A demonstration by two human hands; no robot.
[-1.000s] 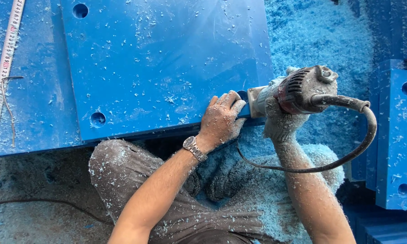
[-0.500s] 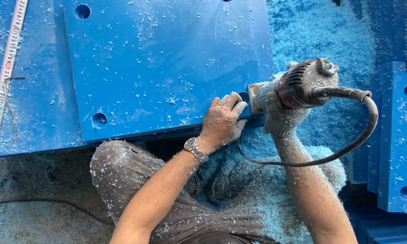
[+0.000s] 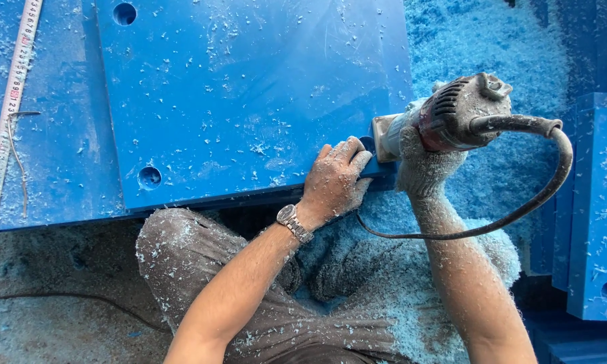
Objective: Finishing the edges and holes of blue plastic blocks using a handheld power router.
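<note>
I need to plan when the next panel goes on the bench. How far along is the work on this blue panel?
Much cutting looks done: blue shavings lie piled deep, and more blue panels stand at the right. In hand: the right hand, gloved, holds the power tool at the blue panel's near right corner, while the left hand presses that corner. How much edge is left cannot be told.

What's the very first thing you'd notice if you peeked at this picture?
Blue everywhere: a big blue slab with round holes fills the top, and pale blue shavings pile up on the right and over the person's lap. At the slab's lower right corner, the gloved right hand holds a dusty corded power tool against the edge, while the bare left hand, with a wristwatch, presses on the slab beside it. A tape measure runs down the left edge.
</note>
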